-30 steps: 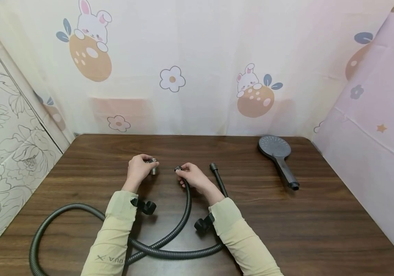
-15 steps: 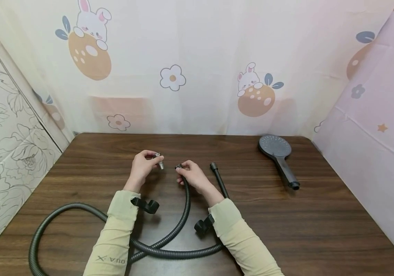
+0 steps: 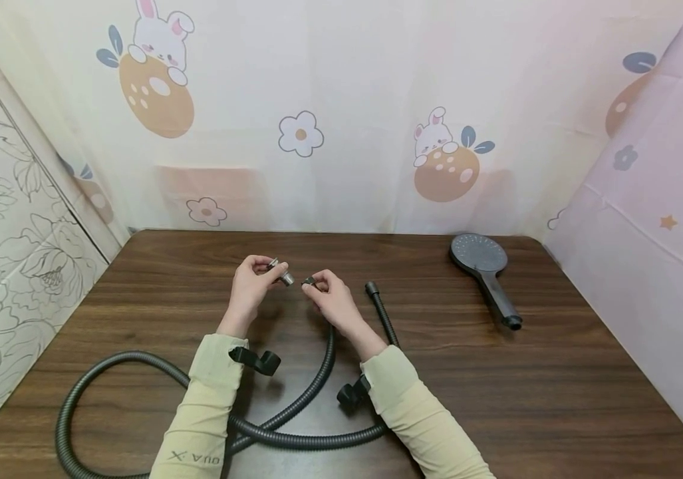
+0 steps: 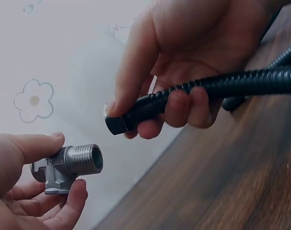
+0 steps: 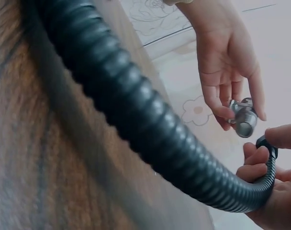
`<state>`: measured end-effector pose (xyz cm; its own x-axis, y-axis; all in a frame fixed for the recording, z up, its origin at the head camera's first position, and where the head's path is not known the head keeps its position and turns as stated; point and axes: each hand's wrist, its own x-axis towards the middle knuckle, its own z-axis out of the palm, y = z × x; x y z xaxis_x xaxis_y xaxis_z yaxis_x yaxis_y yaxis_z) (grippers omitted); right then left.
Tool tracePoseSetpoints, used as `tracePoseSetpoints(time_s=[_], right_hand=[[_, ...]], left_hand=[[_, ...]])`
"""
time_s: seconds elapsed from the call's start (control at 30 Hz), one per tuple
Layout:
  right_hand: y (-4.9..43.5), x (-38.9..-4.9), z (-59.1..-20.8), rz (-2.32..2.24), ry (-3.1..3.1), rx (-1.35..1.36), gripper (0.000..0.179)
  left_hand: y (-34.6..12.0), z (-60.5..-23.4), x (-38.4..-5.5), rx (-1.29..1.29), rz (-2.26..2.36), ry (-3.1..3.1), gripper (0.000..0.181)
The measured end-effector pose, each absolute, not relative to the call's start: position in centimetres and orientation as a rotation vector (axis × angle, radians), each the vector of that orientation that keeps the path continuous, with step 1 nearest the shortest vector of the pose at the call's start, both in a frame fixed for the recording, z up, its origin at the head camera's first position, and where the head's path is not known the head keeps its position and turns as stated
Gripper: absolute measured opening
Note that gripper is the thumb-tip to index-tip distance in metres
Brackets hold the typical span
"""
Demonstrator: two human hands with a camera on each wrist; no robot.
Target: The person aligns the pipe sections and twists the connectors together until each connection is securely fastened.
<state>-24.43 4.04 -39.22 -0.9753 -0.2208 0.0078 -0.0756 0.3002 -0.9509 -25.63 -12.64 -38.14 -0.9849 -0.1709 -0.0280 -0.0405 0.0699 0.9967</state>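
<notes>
My left hand (image 3: 248, 289) pinches a silver threaded pipe fitting (image 4: 81, 160) between thumb and fingers, its threaded end turned toward the hose. In my right hand (image 3: 335, 303) is the end of a black ribbed shower hose (image 3: 317, 386), with the thumb lying on the black nut (image 4: 119, 122) at its tip. A small gap separates the nut from the fitting's thread in both wrist views. Both hands are raised above the brown table (image 3: 497, 386). The hose's other end (image 3: 372, 289) lies on the table beyond my right wrist.
A dark grey shower head (image 3: 481, 266) lies face up at the back right of the table. The hose loops across the front left and crosses itself between my forearms. A patterned curtain (image 3: 353, 80) hangs behind the table's back edge.
My left hand has raised the fitting and moved right, tilting its threaded end from downward toward the hose. My right hand has lifted the hose end slightly.
</notes>
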Motion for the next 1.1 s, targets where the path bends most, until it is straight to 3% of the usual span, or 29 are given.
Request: tracePoseSetpoints(time_s=[0.5, 0.73, 1.1], right_hand=[[4.1, -24.2, -38.5, -1.863, 2.516, -0.404, 0.024], [4.2, -24.3, -38.4, -1.863, 2.568, -0.432, 0.034], [4.1, -24.3, -37.9, -1.929, 2.568, -0.489, 0.026]], left_hand=[[-12.1, -37.3, -25.3, 0.177, -2.072, -2.160, 0.042], [-11.9, -36.7, -25.0, 0.158, -2.077, -2.125, 0.040], [-11.5, -35.7, -24.7, 0.108, -2.099, -2.063, 0.037]])
